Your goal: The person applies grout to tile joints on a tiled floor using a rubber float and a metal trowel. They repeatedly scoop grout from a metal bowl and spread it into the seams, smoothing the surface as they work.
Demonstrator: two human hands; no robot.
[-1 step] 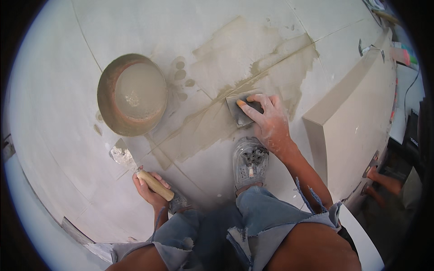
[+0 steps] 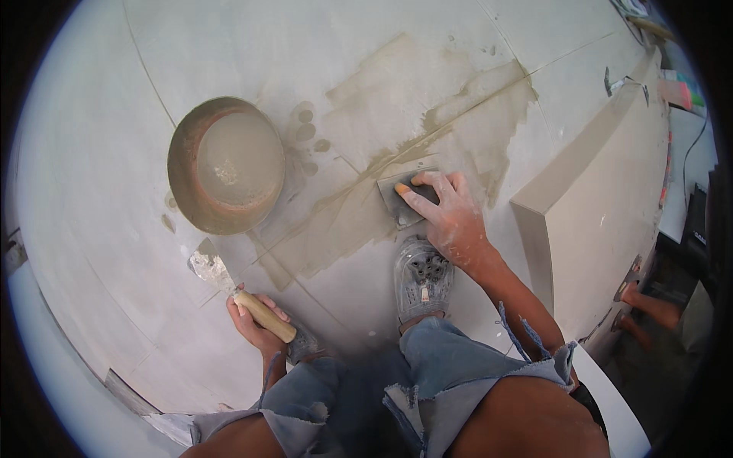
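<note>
My right hand [image 2: 456,225] grips a flat, dark grey rectangular spreader [image 2: 395,200], pressing it against the tiled floor [image 2: 107,229]. Greyish-beige wet paste [image 2: 336,233] is smeared around it and along a diagonal tile joint. In my left hand [image 2: 259,336] is a putty knife, held by its wooden handle [image 2: 266,315]; its metal blade is coated with paste and points up and left. A round metal pan [image 2: 187,179] of the same paste [image 2: 243,156] stands on the floor beyond the putty knife.
Just below the spreader is my right clog [image 2: 422,278]. A large beige box-like block [image 2: 588,198] rises on the right. Past it, another person's limbs [image 2: 649,305] show at the far right. Paste drips [image 2: 307,131] dot the floor beside the pan.
My right hand and the spreader have slid slightly toward me and to the left. The left hand keeps the putty knife in nearly the same place.
</note>
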